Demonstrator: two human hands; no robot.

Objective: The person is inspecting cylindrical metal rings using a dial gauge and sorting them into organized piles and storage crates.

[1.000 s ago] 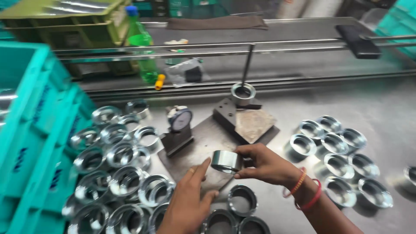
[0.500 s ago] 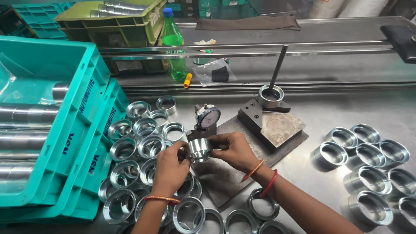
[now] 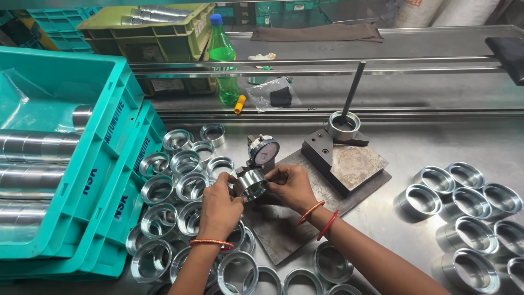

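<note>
Together, the left hand (image 3: 221, 205) and right hand (image 3: 292, 186) hold one steel ring (image 3: 251, 184) between them, just in front of the dial gauge (image 3: 264, 151) and above the dark plate (image 3: 305, 202) near the middle of the worktop (image 3: 436, 142). Each hand is partly closed, fingers curled round the ring's rim from its own side, thumbs on top. The ring lies tilted, its open mouth facing the camera. More rings (image 3: 180, 186) crowd the worktop beside the left hand, next to teal crates (image 3: 103, 180) at the left edge. Another group of rings (image 3: 469, 207) sits well apart toward the right edge.
</note>
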